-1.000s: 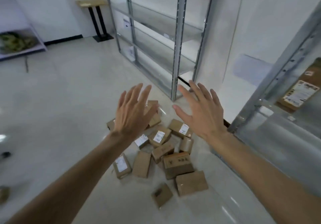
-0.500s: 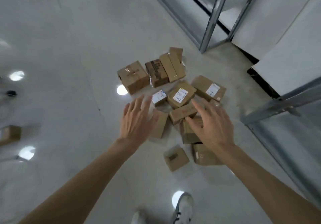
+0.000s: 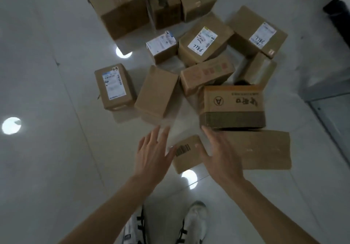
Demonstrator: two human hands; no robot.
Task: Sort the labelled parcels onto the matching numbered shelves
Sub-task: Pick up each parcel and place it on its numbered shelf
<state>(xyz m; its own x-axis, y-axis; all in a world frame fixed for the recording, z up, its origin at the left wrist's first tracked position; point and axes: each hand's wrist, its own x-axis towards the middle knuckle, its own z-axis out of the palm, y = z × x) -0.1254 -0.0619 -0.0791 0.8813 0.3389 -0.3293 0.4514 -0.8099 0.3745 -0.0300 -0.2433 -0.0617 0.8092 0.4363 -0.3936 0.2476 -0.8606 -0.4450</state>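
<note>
Reaching down with fingers straight and spread, the left hand [image 3: 151,154] and right hand [image 3: 219,158] flank a small barcoded parcel [image 3: 187,154] on the pale floor [image 3: 47,168], holding nothing. Beyond lie more cardboard parcels, two with labels handwritten 7786 [image 3: 202,41] and 7786 [image 3: 262,33]. White shoes [image 3: 195,223] show below.

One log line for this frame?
phase: reaching | hands: left open, right open | target: small barcode parcel on floor | held: nothing
</note>
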